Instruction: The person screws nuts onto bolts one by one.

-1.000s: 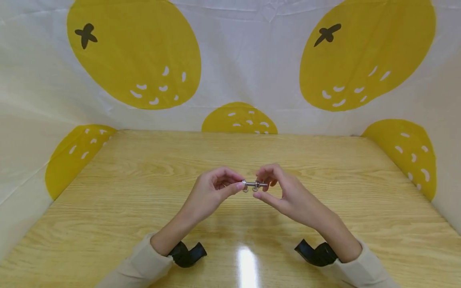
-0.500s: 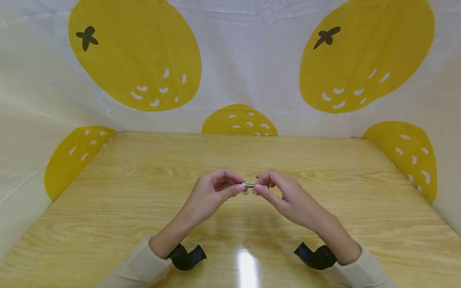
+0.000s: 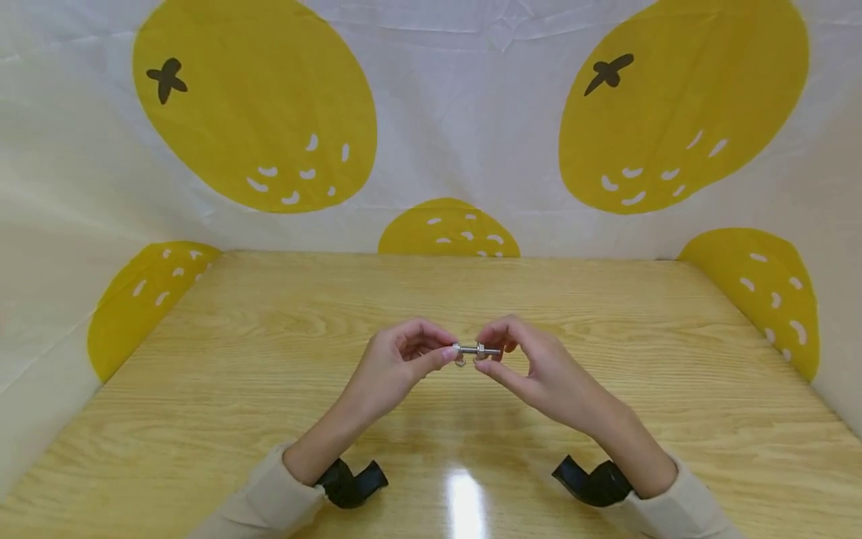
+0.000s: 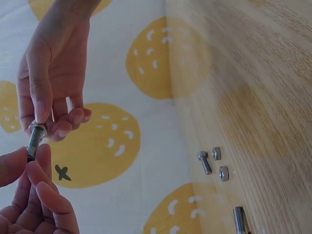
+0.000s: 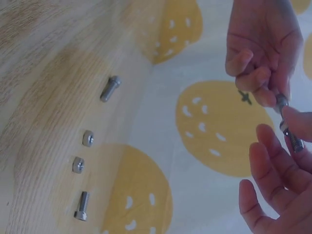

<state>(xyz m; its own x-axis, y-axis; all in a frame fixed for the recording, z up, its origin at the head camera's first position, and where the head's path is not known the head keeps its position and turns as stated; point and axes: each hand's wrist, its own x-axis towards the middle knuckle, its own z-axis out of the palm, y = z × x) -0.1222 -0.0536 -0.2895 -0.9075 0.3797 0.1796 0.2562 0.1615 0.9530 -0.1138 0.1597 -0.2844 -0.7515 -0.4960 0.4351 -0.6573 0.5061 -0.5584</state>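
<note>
My left hand [image 3: 397,355] pinches the head of a silver bolt [image 3: 468,350] between thumb and fingertips. The bolt lies roughly level above the table, its threaded end to the right. A hex nut [image 3: 481,350] sits partway along the thread, with bare thread on both sides. My right hand [image 3: 539,367] has curled fingers around this nut, thumb below and index finger above in the head view. In the left wrist view the right thumb tip meets the nut [image 4: 38,127].
On the wooden table [image 3: 283,299] lie two loose nuts [image 5: 88,138] and two loose bolts, one bolt [image 5: 110,88] beyond them and another bolt [image 5: 82,206] at the near end. A white cloth [image 3: 465,135] with yellow fruit prints stands around the back and sides.
Half a second ago the right thumb and index finger closed over the nut and covered it. Now they have spread slightly and the nut shows between them. The left hand holds its place.
</note>
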